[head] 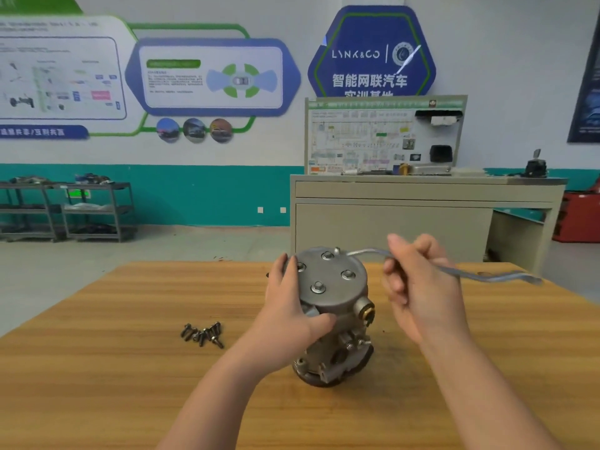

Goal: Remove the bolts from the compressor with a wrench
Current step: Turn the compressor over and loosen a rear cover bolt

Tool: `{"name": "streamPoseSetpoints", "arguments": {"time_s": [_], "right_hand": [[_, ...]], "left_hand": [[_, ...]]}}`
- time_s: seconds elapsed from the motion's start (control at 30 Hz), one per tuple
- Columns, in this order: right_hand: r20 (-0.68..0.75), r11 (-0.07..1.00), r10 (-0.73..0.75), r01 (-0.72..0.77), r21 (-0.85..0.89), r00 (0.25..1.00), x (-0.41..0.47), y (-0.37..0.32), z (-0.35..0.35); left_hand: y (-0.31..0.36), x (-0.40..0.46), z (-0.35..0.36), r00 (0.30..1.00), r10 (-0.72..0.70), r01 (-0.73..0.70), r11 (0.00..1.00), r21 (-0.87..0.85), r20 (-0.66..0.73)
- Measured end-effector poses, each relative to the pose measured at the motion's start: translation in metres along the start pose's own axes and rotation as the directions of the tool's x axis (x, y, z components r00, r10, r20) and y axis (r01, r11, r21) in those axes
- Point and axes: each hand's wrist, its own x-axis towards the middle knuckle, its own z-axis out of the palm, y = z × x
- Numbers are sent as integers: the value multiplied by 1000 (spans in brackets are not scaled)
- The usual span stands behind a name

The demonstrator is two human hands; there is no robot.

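Observation:
A grey metal compressor point(334, 306) stands upright on the wooden table point(113, 352). Several bolts point(318, 287) sit in its round top plate. My left hand point(292, 306) grips the compressor's left side, fingers over the top edge and thumb across the front. My right hand point(418, 287) holds a blurred silver wrench point(480, 274) at mid-shaft. The wrench's near end reaches toward the far right rim of the top plate, beside a small stud point(337, 251); its other end points right. Whether it sits on a bolt I cannot tell.
A small pile of loose bolts point(203, 332) lies on the table left of the compressor. Beyond the table stand a beige cabinet point(406, 219) with a training board and, far left, metal shelving carts point(81, 209).

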Motion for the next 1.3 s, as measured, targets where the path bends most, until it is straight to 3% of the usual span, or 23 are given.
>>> {"name": "streamPoseSetpoints", "arguments": {"time_s": [0.07,0.13,0.3,0.37,0.43,0.5,0.53,0.57,0.67,0.73,0.87,0.93,1.0,1.1,1.2,1.23,1.3], "right_hand": [[-11,945,-179,168,-280,984,-23,10,4],[12,814,-341,302,-497,940,-42,24,8],[100,550,-623,526,-648,775,-56,41,15],[201,377,-668,559,-739,716,-57,41,15],[419,95,-664,626,-774,619,-59,41,17],[552,-51,-604,664,-746,574,-60,38,17],[555,-42,-588,663,-747,588,-58,37,13],[503,49,-585,647,-761,636,-57,35,9],[200,614,-446,460,-641,872,-46,28,-6],[149,781,-293,326,-532,945,-30,18,-15],[207,842,138,-5,-539,968,11,-3,-22],[148,796,433,-300,-526,889,28,-8,-16],[94,755,553,-450,-478,828,41,-6,-10],[83,860,410,-354,-368,908,38,-11,-1],[48,983,162,-157,-97,986,11,-14,4],[-2,993,74,-74,-92,997,0,-11,5],[-105,949,-139,102,-299,985,-22,2,6]], "left_hand": [[3,-3,12,994,7,-7,1000,6,-107],[5,-6,25,978,17,-16,1000,6,-210],[15,-16,50,937,29,-66,993,-94,-349],[15,-15,55,928,-1,-54,989,-138,-373],[10,-13,58,942,38,-52,998,-33,-333],[8,-13,57,950,57,-51,998,26,-308],[9,-13,57,948,57,-51,998,28,-312],[12,-13,56,943,54,-56,998,4,-329],[13,-16,54,932,46,-74,995,-65,-360],[9,-15,54,935,51,-72,996,-45,-351],[2,-14,45,942,23,-56,994,-90,-336],[1,-14,42,949,35,-69,993,-98,-314],[1,-14,40,951,55,-86,992,-89,-305],[1,-14,39,953,53,-84,992,-90,-299],[0,-14,38,955,44,-79,991,-109,-292],[1,-15,39,954,43,-79,991,-109,-297],[3,-16,40,953,26,-61,992,-107,-302]]}}
